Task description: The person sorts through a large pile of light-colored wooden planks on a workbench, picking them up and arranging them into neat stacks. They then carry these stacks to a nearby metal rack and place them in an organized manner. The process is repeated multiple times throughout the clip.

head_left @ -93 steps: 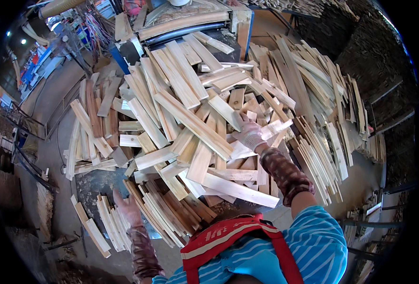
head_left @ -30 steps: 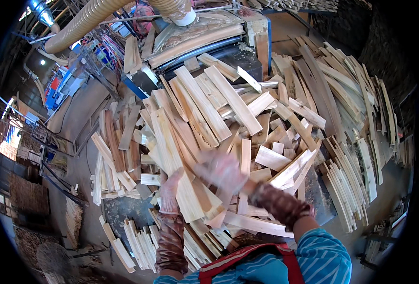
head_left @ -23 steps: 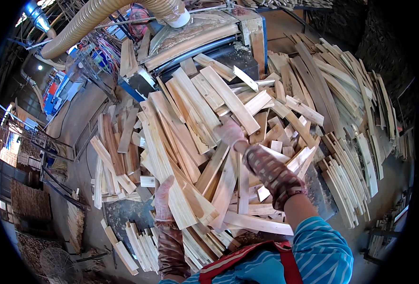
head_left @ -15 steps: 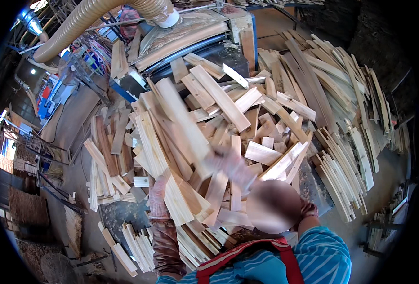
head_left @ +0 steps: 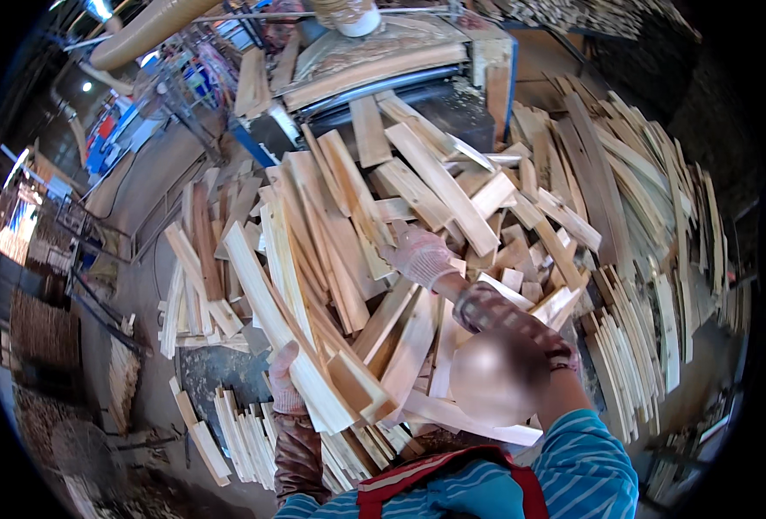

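Note:
My left hand (head_left: 286,381), in a pale work glove, is closed round the near left edge of a few long pale wooden boards (head_left: 289,342). These lie slanted, leaning away to the far left. My right hand (head_left: 422,257), also gloved, reaches over the middle of the heap and grips the near end of a light-brown wooden board (head_left: 353,192) that points away from me. Patterned sleeve covers reach up both forearms. Beneath and around both hands lies a loose heap of wooden boards (head_left: 442,186) and short offcuts.
Beyond the heap stands a woodworking machine (head_left: 383,78) with a roller and a thick ribbed hose (head_left: 154,33). Long planks (head_left: 599,173) are piled on the right. Rows of narrow strips (head_left: 249,437) lie at the near left, and more strips (head_left: 612,368) at the right.
My right hand, blurred before, has moved farther out over the heap with its board. The boards in my left hand have shifted left and nearer. The whole view has turned slightly left.

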### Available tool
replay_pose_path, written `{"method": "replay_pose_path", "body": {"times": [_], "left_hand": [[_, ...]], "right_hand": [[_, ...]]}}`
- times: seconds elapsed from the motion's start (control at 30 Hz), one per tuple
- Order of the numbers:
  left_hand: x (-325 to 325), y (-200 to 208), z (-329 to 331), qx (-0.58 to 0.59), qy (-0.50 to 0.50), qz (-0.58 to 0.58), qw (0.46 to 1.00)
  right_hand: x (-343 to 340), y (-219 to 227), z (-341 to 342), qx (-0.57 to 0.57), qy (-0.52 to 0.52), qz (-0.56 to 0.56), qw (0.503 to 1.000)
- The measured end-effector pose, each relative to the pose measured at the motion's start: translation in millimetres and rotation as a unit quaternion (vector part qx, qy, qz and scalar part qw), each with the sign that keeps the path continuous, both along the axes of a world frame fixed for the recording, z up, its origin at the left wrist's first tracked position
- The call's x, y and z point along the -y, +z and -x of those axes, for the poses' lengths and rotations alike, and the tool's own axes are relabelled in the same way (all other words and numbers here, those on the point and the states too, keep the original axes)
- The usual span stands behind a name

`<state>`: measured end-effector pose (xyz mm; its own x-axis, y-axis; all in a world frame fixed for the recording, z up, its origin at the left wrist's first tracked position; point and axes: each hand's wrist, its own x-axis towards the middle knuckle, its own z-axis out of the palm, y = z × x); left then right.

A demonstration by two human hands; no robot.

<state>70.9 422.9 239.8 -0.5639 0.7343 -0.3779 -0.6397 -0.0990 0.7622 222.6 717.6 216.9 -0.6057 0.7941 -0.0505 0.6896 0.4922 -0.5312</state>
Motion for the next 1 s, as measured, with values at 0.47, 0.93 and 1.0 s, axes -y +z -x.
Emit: {"method": "replay_pose_path", "body": {"times": [0.47, 0.93, 1.0], "left_hand": [[263, -50, 25, -0.234, 0.186, 0.263, 0.917], [326, -202, -8, -0.384, 0.103, 0.541, 0.741], [316, -186, -4, -0.354, 0.08, 0.558, 0.746]], "right_hand": [[51, -26, -106, -0.31, -0.091, 0.176, 0.93], [80, 49, -129, -0.142, 0.237, -0.264, 0.924], [76, 83, -82, -0.118, 0.301, -0.369, 0.872]]}}
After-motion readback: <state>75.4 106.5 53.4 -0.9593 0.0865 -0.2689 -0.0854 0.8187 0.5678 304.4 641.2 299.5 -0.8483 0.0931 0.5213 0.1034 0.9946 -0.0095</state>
